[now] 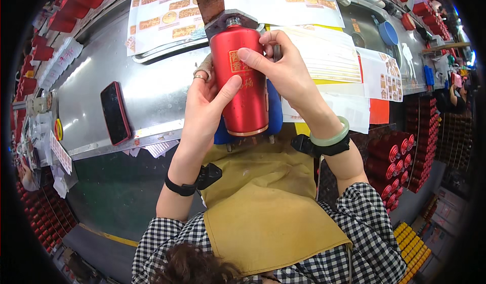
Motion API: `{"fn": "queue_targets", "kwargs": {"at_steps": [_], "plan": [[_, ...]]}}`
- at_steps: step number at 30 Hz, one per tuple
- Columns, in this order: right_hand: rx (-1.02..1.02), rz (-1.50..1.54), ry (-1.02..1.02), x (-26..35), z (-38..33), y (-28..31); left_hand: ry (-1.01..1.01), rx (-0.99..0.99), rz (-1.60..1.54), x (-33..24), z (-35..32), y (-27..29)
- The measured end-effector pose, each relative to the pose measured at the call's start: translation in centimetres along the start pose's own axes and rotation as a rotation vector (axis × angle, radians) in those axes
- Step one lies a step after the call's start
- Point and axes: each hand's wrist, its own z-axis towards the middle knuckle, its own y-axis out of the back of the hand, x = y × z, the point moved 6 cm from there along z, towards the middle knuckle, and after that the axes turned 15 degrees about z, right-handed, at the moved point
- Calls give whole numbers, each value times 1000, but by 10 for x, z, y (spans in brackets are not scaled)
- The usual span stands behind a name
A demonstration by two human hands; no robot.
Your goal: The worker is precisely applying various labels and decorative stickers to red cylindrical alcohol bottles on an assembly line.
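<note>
A glossy red bottle with gold decals lies with its glass neck away from me, against a metal bracket. My left hand grips its left side, the thumb across the front and the fingers partly hidden behind it; one finger has a beige wrap. With my right hand I hold the upper right side. Its thumb presses on the square gold decal, while the other fingers curl at the bottle's edge. Beneath the bottle is a blue padded rest, mostly covered.
Decal sheets lie on the metal table, with striped white paper to the right. A phone rests at left. Far right stands a blue cup. Stacked red bottles are beside my right arm; red cups line the far left.
</note>
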Motion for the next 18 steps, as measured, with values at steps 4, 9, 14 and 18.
{"fn": "queue_targets", "kwargs": {"at_steps": [4, 9, 14, 18], "plan": [[4, -2, 5, -3, 1, 2, 21, -3, 0, -1, 0, -1], [-7, 60, -79, 9, -5, 0, 25, 22, -107, -1, 1, 2], [18, 468, -124, 29, -30, 10, -13, 39, -47, 0, 1, 1], [84, 146, 121, 38, -59, 5, 26, 51, -113, 3, -1, 3]]}}
